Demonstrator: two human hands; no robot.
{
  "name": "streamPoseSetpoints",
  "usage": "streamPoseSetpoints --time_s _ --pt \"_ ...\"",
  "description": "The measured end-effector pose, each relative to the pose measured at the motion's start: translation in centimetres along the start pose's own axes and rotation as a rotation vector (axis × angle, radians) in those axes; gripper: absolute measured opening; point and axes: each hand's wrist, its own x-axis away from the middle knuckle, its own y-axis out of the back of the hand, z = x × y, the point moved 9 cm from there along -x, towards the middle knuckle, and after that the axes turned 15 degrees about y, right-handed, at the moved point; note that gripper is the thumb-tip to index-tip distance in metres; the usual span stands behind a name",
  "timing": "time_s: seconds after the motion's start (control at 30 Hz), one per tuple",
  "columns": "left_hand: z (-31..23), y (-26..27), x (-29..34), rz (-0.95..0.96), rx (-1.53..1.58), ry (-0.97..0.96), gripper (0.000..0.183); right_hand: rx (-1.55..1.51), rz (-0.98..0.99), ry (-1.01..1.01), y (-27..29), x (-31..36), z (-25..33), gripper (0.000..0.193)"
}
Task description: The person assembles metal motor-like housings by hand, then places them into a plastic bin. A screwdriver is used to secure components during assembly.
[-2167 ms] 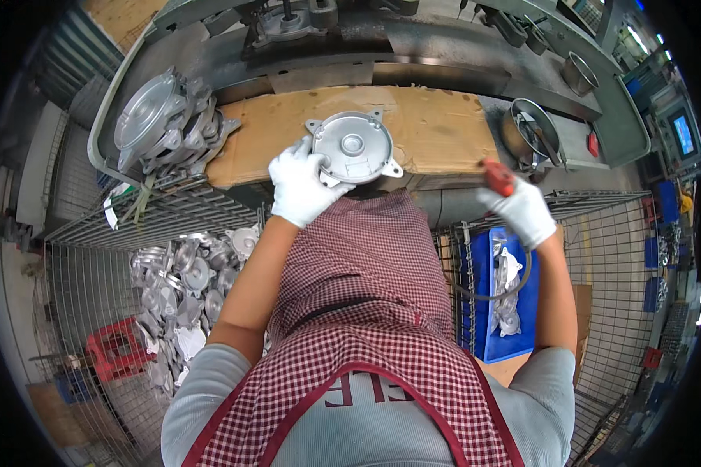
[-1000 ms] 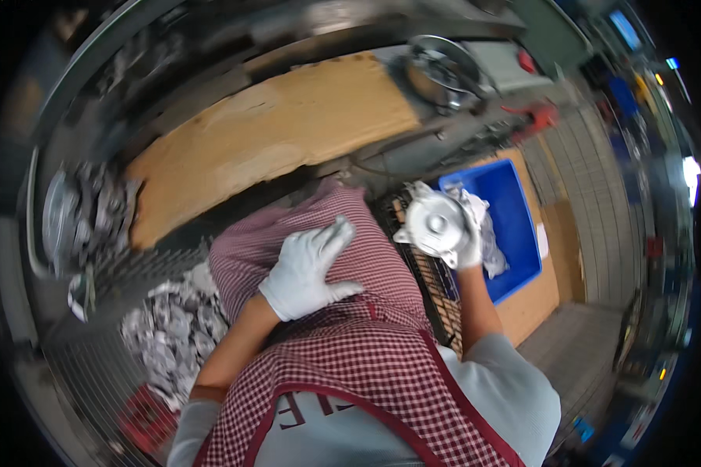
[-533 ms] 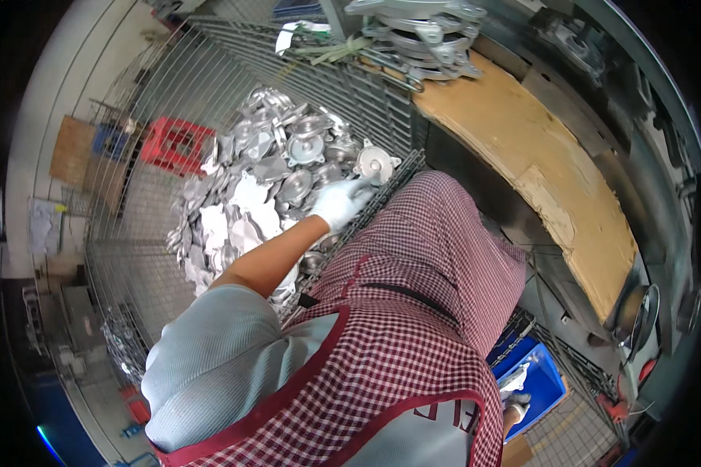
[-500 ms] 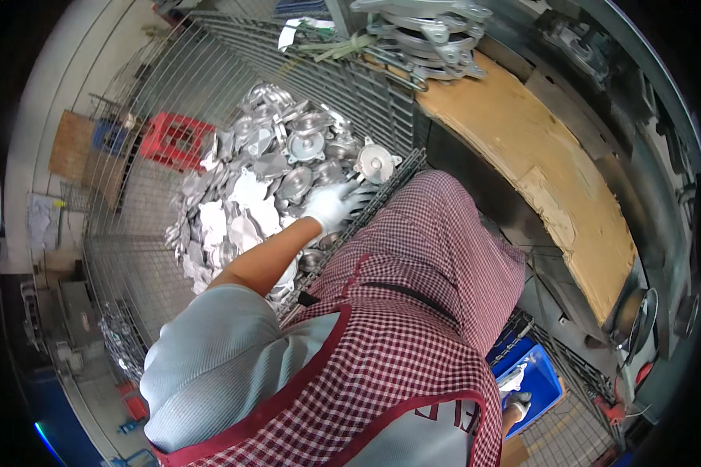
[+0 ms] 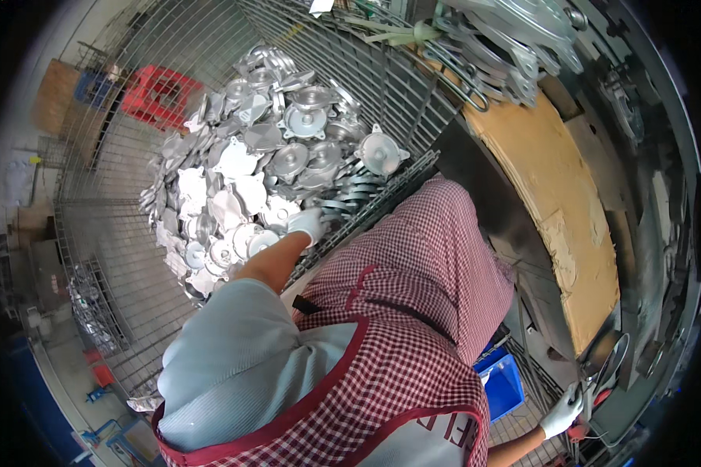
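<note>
My left hand point(image 5: 308, 226), in a white glove, reaches into a heap of silvery metal discs point(image 5: 245, 159) with lugs on their rims. Its fingers touch the near end of a row of stacked discs point(image 5: 354, 192) along the basket's side; whether they grip one is hidden. One loose disc point(image 5: 380, 152) lies face up beyond that row. Off at the lower right, my right hand point(image 5: 562, 412), also gloved, has its fingers curled around something dark and small that I cannot make out. It is beside a round metal part with a wire loop point(image 5: 611, 358).
The heap lies in a large wire basket point(image 5: 413, 183) against my apron. A red crate point(image 5: 160, 97) stands beyond it. Worn tan board point(image 5: 557, 202) covers a bench at the right, with stacked metal castings point(image 5: 514, 47) at its far end. A blue bin point(image 5: 514, 409) sits below my right side.
My left hand has drawn back toward me along the stacked discs, uncovering them. My right hand has left the blue bin and moved outward to the right. The view has shifted.
</note>
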Motion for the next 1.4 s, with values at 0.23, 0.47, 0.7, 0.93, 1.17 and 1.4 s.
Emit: streamPoseSetpoints --time_s 0.23,0.47,0.7,0.93,1.17,1.4 --pt "-10.1 0.2 -7.5 0.013 0.016 -0.127 0.052 -0.107 0.125 -0.093 -2.5 -0.6 -2.9 0.045" --pt "-17.4 -3.6 -14.4 -0.132 -0.261 -0.305 0.032 -0.046 0.043 -0.149 -1.8 0.9 -3.8 0.033" --pt "-13.8 -8.4 -17.6 0.083 -0.019 -0.365 0.039 0.034 -0.020 -0.126 -1.0 0.2 -0.7 0.028" --pt "-9.9 -11.0 -22.4 0.322 0.464 -0.461 0.020 -0.006 0.021 -0.282 0.1 1.4 1.5 0.028" --pt "-7.9 16.2 -4.5 -0.506 0.339 -0.209 0.046 0.055 -0.013 -0.189 -0.3 0.0 0.5 0.033" --pt "-12.5 25.3 8.1 -0.156 1.148 -0.411 0.048 -0.027 0.022 -0.277 -1.5 -0.3 -0.3 0.041"
